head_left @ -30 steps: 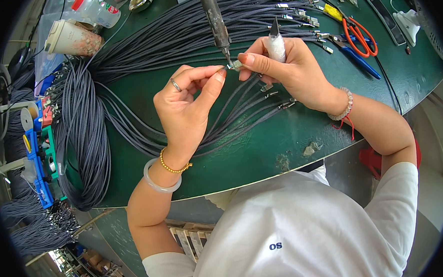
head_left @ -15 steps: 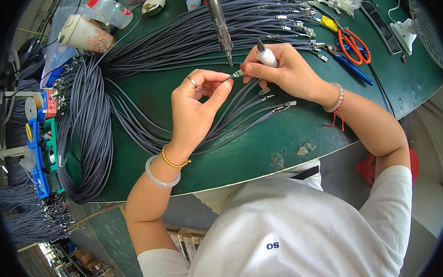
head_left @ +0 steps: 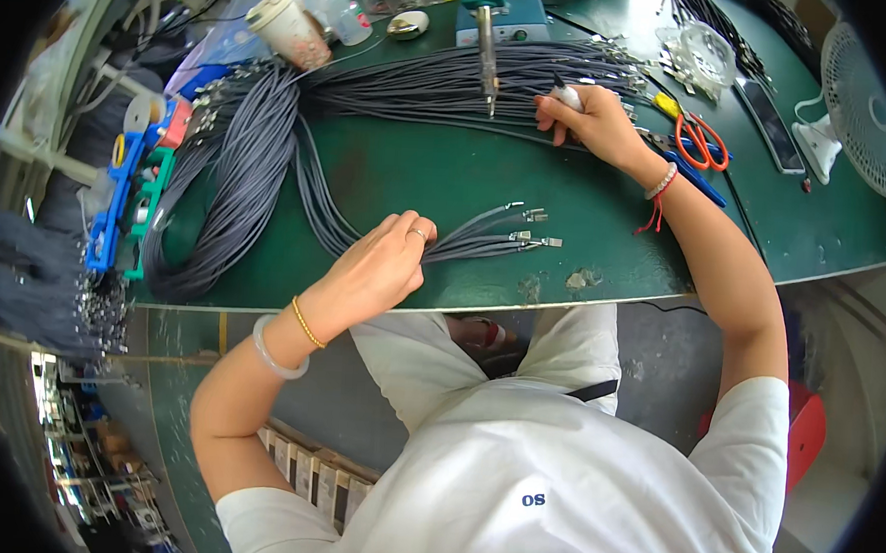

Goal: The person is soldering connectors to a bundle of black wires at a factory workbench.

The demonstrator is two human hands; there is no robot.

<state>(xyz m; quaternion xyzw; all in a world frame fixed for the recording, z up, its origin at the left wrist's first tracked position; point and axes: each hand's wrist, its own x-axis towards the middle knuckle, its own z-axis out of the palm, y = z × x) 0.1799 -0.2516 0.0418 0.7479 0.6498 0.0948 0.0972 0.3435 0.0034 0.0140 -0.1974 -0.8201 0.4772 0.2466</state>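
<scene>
Head view: my right hand (head_left: 596,122) is gripping a white dark-tipped tube (head_left: 571,98), with a soldering iron (head_left: 486,60) hanging left of that grip. My left hand (head_left: 382,260) is curling over some grey cables (head_left: 318,185), their metal ends (head_left: 522,238) poking out to its right; it's hiding its own fingertips, so I honestly can't tell if they're pinching anything.

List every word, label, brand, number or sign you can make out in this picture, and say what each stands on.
White T-shirt: dark blue lettering on the front, clear, but its wording is not copied here.
Clear plastic bottle: small reddish label, too small to read.
Patterned cup: any print is too small to read.
Blue soldering station: any markings are too small to read.
</scene>
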